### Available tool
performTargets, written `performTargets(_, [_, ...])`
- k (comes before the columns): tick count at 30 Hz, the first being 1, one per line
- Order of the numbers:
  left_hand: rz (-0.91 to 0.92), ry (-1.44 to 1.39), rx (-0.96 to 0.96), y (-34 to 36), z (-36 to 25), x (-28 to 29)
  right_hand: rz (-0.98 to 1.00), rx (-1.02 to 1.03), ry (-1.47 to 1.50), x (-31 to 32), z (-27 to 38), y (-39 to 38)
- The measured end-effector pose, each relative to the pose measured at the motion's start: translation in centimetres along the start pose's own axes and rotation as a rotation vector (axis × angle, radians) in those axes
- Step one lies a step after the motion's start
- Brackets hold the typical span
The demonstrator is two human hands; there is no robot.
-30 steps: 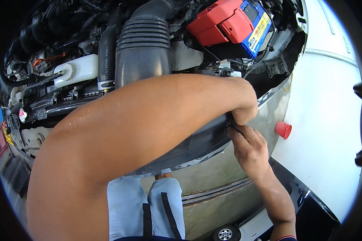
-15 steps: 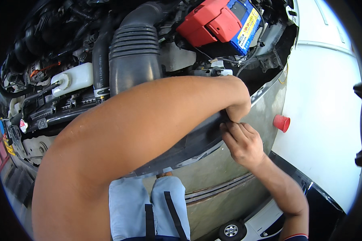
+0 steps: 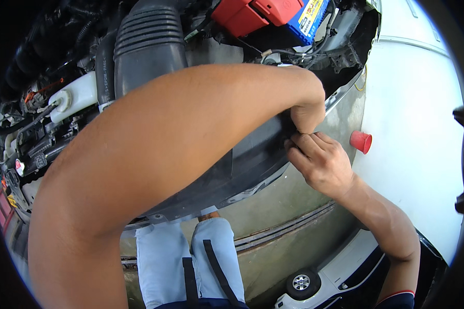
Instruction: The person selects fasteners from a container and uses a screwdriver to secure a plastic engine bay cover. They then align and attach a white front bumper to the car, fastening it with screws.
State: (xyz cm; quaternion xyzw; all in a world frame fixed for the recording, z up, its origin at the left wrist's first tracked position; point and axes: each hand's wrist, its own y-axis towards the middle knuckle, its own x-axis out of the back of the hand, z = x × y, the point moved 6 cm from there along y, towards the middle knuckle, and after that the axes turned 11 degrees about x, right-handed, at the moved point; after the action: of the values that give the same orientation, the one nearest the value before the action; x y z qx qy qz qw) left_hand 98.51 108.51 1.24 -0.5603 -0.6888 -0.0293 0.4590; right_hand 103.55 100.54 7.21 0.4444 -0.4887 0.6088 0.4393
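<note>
I see a black ribbed duct (image 3: 148, 38), with a white plastic tank (image 3: 81, 99) to the left of it and, to the right, a blue battery (image 3: 308, 24) which carries a red cover (image 3: 255, 14). A small red bucket (image 3: 360, 142) stands on the greyish floor (image 3: 263, 273), just beside a large white surface (image 3: 412, 113). One dark slotted strip (image 3: 287, 226) crosses this floor, and near it is a white vehicle (image 3: 340, 263) with a silver-rimmed wheel (image 3: 302, 282).
</note>
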Motion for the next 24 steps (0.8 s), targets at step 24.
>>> performTargets(24, [-0.058, -0.012, 0.038, -0.1, 0.5, 0.1, 0.042, -0.211, 0.158, 0.0, -0.5, 0.7])
